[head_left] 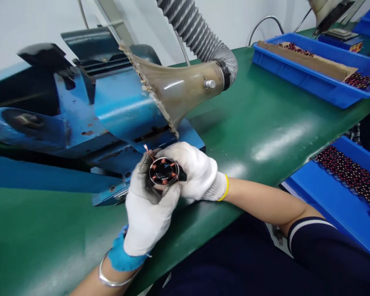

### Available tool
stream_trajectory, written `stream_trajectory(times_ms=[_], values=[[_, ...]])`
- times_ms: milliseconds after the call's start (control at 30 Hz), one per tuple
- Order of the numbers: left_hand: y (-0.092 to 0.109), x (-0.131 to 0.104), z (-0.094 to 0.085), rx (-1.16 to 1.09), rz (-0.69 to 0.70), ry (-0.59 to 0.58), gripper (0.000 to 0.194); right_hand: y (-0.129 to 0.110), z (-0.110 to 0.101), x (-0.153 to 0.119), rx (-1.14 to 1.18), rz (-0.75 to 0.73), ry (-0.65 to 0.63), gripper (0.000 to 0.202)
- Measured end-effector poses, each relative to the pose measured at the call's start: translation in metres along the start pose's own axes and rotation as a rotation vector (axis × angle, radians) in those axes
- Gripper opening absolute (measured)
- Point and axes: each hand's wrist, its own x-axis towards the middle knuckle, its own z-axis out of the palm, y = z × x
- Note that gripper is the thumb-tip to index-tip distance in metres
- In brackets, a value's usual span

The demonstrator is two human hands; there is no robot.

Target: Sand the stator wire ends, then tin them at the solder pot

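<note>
A small round motor stator (pixel 164 171), with copper windings round a black core, is between my two gloved hands. A short bundle of wire ends (pixel 146 149) sticks up from its upper left side. My left hand (pixel 149 216), in a white glove with grey-stained fingers, is closed around the stator's left and lower edge. From the right, my right hand (pixel 199 170), also in a white glove, grips the stator's right side. Some fingertips are hidden behind the stator. Just beyond my hands stands a blue machine (pixel 126 107) with a translucent funnel (pixel 185 84) on its front.
A ribbed grey hose (pixel 200 31) runs up from the funnel. On the green table (pixel 259 123), a blue tray (pixel 308 88) at the back right holds cardboard and many small wound parts. Another blue tray (pixel 329 201), lower right, contains rows of similar parts.
</note>
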Motion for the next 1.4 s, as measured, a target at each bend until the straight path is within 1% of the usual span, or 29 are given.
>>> stream_trajectory(times_ms=[67, 167, 233, 300, 367, 433, 500, 567, 600, 633, 667, 733, 767, 833, 900, 967, 1033, 1067, 1100, 1133, 1167, 1200, 1267, 1300, 1367, 1400], values=[[-0.003, 0.000, -0.007, -0.025, -0.059, -0.086, 0.084, 0.000, -0.006, -0.001, -0.068, -0.056, -0.032, 0.056], [0.004, 0.008, -0.020, -0.121, -0.195, -0.185, 0.090, 0.001, -0.012, 0.001, -0.160, -0.110, -0.006, 0.064], [0.011, 0.015, -0.026, -0.162, -0.275, -0.217, 0.089, 0.005, -0.016, 0.003, -0.150, -0.158, -0.019, 0.074], [0.016, 0.019, -0.028, -0.134, -0.294, -0.198, 0.084, 0.009, -0.020, 0.007, -0.094, -0.187, -0.040, 0.089], [0.016, 0.019, -0.026, -0.059, -0.219, -0.114, 0.078, 0.010, -0.025, 0.008, -0.024, -0.152, -0.044, 0.100], [0.013, 0.017, -0.023, 0.040, -0.081, -0.001, 0.070, 0.007, -0.028, 0.008, 0.061, -0.083, -0.058, 0.103], [0.009, 0.016, -0.020, 0.123, 0.070, 0.075, 0.059, 0.003, -0.029, 0.006, 0.140, -0.006, -0.131, 0.098], [0.006, 0.015, -0.017, 0.149, 0.209, 0.100, 0.054, -0.003, -0.026, 0.002, 0.198, 0.048, -0.215, 0.091], [0.004, 0.015, -0.016, 0.144, 0.264, 0.099, 0.053, -0.005, -0.023, 0.000, 0.216, 0.067, -0.230, 0.084], [0.003, 0.015, -0.016, 0.145, 0.294, 0.089, 0.052, -0.007, -0.019, -0.002, 0.229, 0.078, -0.218, 0.075], [0.002, 0.015, -0.015, 0.161, 0.310, 0.077, 0.050, -0.009, -0.016, -0.004, 0.237, 0.084, -0.176, 0.066], [-0.001, 0.016, -0.015, 0.230, 0.311, 0.048, 0.045, -0.013, -0.012, -0.007, 0.218, 0.094, -0.070, 0.051], [-0.002, 0.016, -0.016, 0.276, 0.290, 0.031, 0.043, -0.015, -0.012, -0.007, 0.180, 0.109, -0.038, 0.046], [-0.003, 0.018, -0.018, 0.335, 0.268, -0.004, 0.041, -0.018, -0.017, -0.006, 0.069, 0.159, -0.025, 0.040], [-0.002, 0.023, -0.022, 0.363, 0.234, -0.090, 0.041, -0.019, -0.026, -0.001, 0.027, 0.229, -0.065, 0.044], [0.002, 0.029, -0.026, 0.375, 0.228, -0.226, 0.039, -0.015, -0.038, 0.006, 0.147, 0.311, -0.066, 0.051], [0.008, 0.034, -0.029, 0.381, 0.234, -0.339, 0.037, -0.008, -0.050, 0.013, 0.342, 0.386, 0.014, 0.053], [0.011, 0.036, -0.030, 0.381, 0.237, -0.357, 0.037, -0.004, -0.055, 0.015, 0.412, 0.413, 0.059, 0.052], [0.013, 0.037, -0.030, 0.377, 0.238, -0.351, 0.037, -0.001, -0.059, 0.017, 0.455, 0.431, 0.076, 0.047], [0.015, 0.038, -0.030, 0.369, 0.238, -0.335, 0.037, 0.000, -0.062, 0.018, 0.483, 0.439, 0.048, 0.039], [0.016, 0.039, -0.030, 0.357, 0.240, -0.318, 0.037, 0.000, -0.064, 0.019, 0.509, 0.445, -0.016, 0.031], [0.016, 0.040, -0.030, 0.341, 0.249, -0.309, 0.036, -0.001, -0.064, 0.018, 0.541, 0.455, -0.101, 0.030], [0.017, 0.042, -0.031, 0.306, 0.289, -0.316, 0.035, -0.006, -0.062, 0.016, 0.625, 0.473, -0.274, 0.045], [0.017, 0.043, -0.031, 0.299, 0.312, -0.327, 0.036, -0.009, -0.060, 0.014, 0.655, 0.476, -0.332, 0.048], [0.017, 0.046, -0.034, 0.312, 0.347, -0.347, 0.036, -0.015, -0.056, 0.012, 0.664, 0.465, -0.399, 0.046], [0.017, 0.047, -0.035, 0.326, 0.350, -0.365, 0.036, -0.017, -0.055, 0.011, 0.651, 0.452, -0.409, 0.044]])
